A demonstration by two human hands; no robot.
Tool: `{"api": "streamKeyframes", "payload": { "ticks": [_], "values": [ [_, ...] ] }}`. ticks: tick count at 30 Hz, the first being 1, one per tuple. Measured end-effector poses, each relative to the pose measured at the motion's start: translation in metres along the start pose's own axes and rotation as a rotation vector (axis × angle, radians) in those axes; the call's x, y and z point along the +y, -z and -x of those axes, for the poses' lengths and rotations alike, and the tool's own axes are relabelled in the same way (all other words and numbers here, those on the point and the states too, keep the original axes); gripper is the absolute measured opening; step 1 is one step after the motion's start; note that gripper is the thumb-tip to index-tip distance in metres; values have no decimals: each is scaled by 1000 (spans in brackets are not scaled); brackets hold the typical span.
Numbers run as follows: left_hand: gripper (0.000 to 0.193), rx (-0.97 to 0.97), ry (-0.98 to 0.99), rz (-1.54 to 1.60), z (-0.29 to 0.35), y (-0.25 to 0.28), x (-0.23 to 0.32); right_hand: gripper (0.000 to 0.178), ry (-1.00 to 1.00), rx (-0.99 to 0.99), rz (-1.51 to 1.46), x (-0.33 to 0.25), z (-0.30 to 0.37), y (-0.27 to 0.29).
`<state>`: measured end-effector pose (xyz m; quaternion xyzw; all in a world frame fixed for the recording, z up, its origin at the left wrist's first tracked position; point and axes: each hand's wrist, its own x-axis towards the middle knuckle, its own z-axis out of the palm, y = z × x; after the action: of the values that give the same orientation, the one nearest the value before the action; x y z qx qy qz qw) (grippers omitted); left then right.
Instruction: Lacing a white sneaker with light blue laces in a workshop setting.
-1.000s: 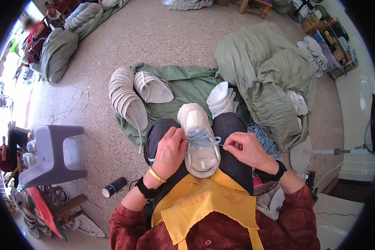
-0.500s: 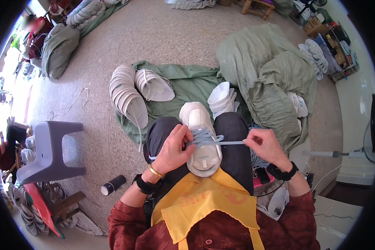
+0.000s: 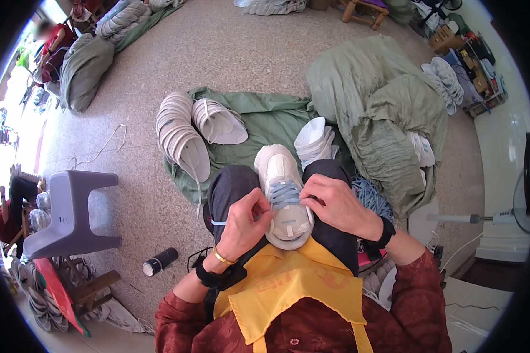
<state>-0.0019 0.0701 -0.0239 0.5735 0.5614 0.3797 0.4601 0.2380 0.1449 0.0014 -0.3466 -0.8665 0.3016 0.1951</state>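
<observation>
A white sneaker [image 3: 272, 163] lies on my lap between my knees, toe pointing away from me. Light blue shoelace [image 3: 285, 192] crosses its tongue in several rows. At the shoe's left side, my left hand [image 3: 244, 222] is closed in a pinch on the lace, and a stretch of lace sticks out past the back of the hand. My right hand [image 3: 337, 203] pinches the lace by the eyelets on the right side, its fingertips touching the shoe. The lace inside each pinch is mostly hidden by fingers. A yellow apron [image 3: 294, 276] covers my lap.
Nested white shoe uppers [image 3: 179, 132] lie on a green cloth [image 3: 265, 112] ahead. Blue laces [image 3: 371, 197] hang in a bundle by my right knee. A large green sack [image 3: 377, 100] sits right, a grey plastic chair [image 3: 70, 215] left, and a dark bottle [image 3: 160, 261] on the floor.
My right hand has come in from the right, where it held a lace stretched taut, to the shoe's eyelets. My left hand has shifted slightly down, its fingers still at the shoe's left side.
</observation>
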Motion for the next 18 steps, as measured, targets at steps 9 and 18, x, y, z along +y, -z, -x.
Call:
{"api": "streamKeyframes", "payload": {
  "ticks": [9, 18],
  "values": [
    [19, -56, 83, 208, 9, -2, -18, 10, -553, -296, -577, 22, -5, 19],
    [20, -177, 247, 533, 17, 21, -4, 16, -586, -234, -991, 28, -3, 10]
  ]
}}
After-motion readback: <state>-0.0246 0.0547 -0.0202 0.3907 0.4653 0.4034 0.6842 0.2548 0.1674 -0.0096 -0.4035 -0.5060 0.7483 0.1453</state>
